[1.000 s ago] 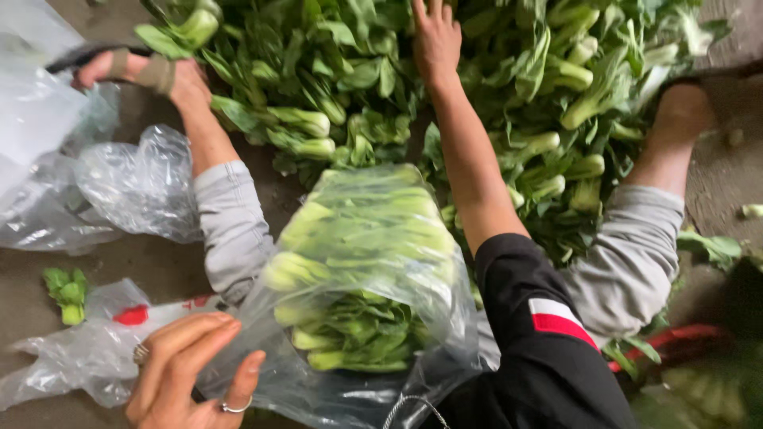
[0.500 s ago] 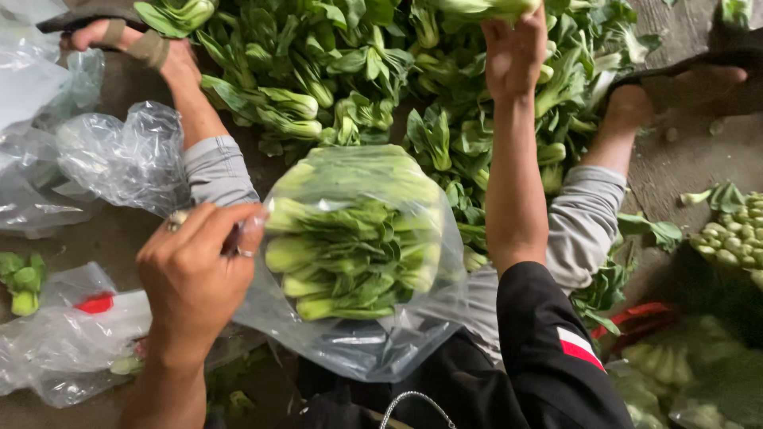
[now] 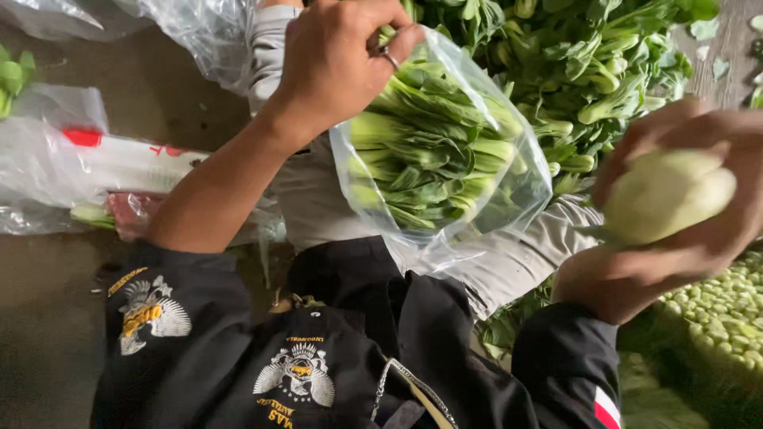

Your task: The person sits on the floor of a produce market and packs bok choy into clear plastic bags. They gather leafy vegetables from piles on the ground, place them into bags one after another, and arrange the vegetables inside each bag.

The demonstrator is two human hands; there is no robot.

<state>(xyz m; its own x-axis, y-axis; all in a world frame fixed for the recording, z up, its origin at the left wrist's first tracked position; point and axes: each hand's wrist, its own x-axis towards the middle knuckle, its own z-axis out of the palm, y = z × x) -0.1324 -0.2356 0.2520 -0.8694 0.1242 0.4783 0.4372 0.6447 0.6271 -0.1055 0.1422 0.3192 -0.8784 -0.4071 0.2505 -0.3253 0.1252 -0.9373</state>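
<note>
Bok choy bag (image 3: 445, 159): clear plastic bag packed with green bok choy, stalks pale and leaves dark; it hangs at the centre of the view, over the person's lap, its mouth gathered at the top.
Sleeves: black jacket (image 3: 302, 357) with printed emblems fills the near edge; a red and white patch sits on the right cuff.
Right hand (image 3: 675, 214): near the right edge, blurred, fingers curled around a single pale green bok choy head (image 3: 668, 195), held apart from the bag.
Left hand (image 3: 338, 59): closed on the bag's upper rim, pinching the plastic between thumb and fingers; a ring shows on one finger.
Legs: grey trousers (image 3: 318, 199) lie under and behind the bag.
Left side: crumpled clear bags (image 3: 87, 159) with red markings rest on the dark floor (image 3: 159, 95), well apart from the held bag.
Lower right: a heap of small pale green vegetables (image 3: 723, 318), just below the right hand.
Far side: a loose pile of bok choy (image 3: 588, 56) spreads behind the bag, across the top of the view.
</note>
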